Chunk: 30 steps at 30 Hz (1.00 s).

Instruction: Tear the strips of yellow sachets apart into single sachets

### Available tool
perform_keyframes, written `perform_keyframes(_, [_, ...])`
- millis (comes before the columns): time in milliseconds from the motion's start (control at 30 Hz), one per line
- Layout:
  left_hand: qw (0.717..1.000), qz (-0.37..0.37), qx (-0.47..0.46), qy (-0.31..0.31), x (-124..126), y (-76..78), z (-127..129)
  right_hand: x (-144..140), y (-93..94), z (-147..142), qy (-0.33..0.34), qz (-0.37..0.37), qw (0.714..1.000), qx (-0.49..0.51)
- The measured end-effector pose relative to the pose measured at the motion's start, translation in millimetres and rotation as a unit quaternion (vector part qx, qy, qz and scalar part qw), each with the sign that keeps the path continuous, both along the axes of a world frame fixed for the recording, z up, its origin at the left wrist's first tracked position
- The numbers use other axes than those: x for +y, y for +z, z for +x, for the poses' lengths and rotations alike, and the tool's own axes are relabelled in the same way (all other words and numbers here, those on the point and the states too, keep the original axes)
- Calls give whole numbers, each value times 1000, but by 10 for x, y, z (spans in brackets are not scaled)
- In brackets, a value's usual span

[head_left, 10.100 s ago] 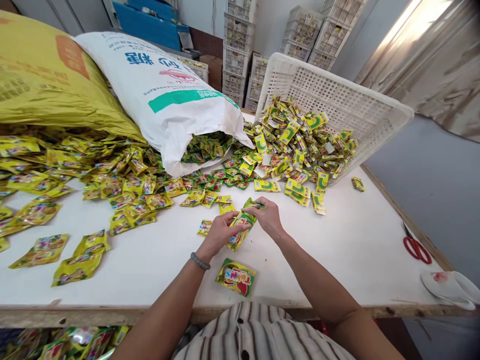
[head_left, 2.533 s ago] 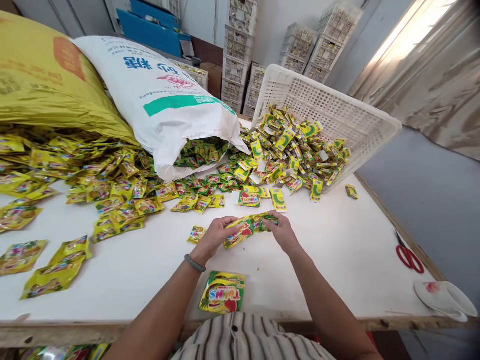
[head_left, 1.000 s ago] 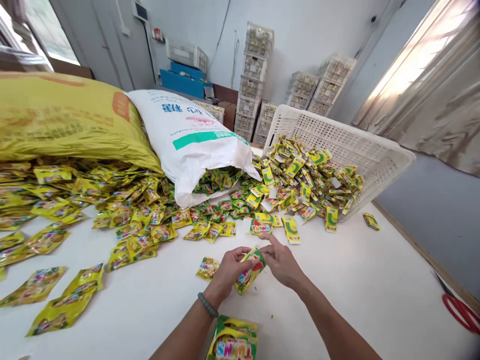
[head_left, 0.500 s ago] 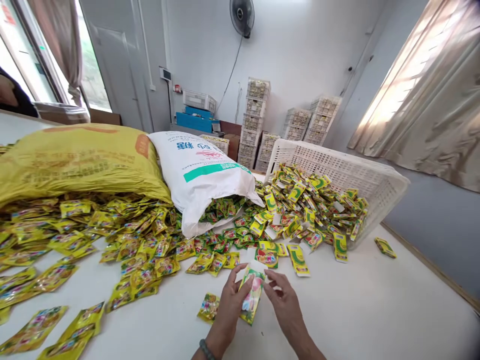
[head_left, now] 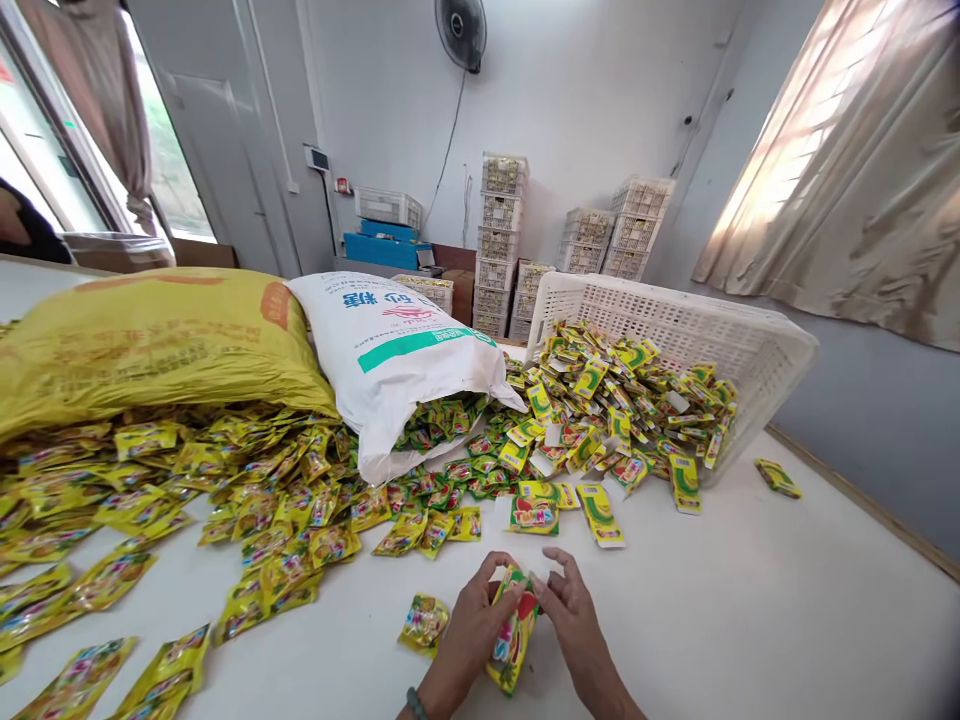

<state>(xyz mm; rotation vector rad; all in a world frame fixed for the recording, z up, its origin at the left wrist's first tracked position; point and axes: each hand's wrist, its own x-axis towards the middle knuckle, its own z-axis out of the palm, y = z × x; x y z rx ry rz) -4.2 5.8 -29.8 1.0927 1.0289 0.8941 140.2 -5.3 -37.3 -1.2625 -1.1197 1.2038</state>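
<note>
Low in the head view, my left hand [head_left: 466, 632] and my right hand [head_left: 574, 620] both pinch one yellow-green snack packet [head_left: 514, 632], held upright just above the white table [head_left: 750, 610]. A small single packet [head_left: 424, 621] lies by my left hand. Two flat packets [head_left: 534, 514] rest just beyond my fingers. Behind them, small packets spill from a tipped white crate [head_left: 690, 330] and from the mouth of a white sack [head_left: 390, 340].
A big yellow sack [head_left: 150, 335] lies at the left with a wide spread of yellow packets [head_left: 225, 490] in front of it. One stray packet [head_left: 777, 477] lies at the right. Stacked white crates [head_left: 502, 240] stand against the far wall under a fan.
The view has tilted up from the table edge to the room, so the packet stack near my body and the scissors have left the frame. Both hands keep holding and working the packet.
</note>
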Motion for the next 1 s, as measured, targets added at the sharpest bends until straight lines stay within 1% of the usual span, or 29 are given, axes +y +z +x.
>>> perform_keyframes(133, [999,-9,6,38,22,-74,6,4,59,29,26,44,997,-66])
perform_keyframes(167, [999,-10,7,48,26,-86,6,4,80,46,28,42,996,-71])
perform_keyframes(267, [998,-3,20,55,35,-86,4,3,110,96,39,-12,999,-21])
perform_keyframes(400, [996,26,85,29,51,-43,-22,-5,93,119,86,-62,992,63])
perform_keyframes(467, [995,27,94,14,57,-17,-37,-11,89,117,100,-81,988,83])
perform_keyframes(600, [998,10,66,-10,48,61,-51,-19,102,131,79,-87,990,82])
perform_keyframes(767, [999,-12,30,-9,24,157,-49,-31,105,174,50,-104,990,76])
perform_keyframes(900, [999,-37,-9,-17,12,169,-57,-30,116,193,27,-131,988,80])
perform_keyframes(1000, [999,-33,-16,-16,3,165,-57,-25,142,202,33,-118,991,61])
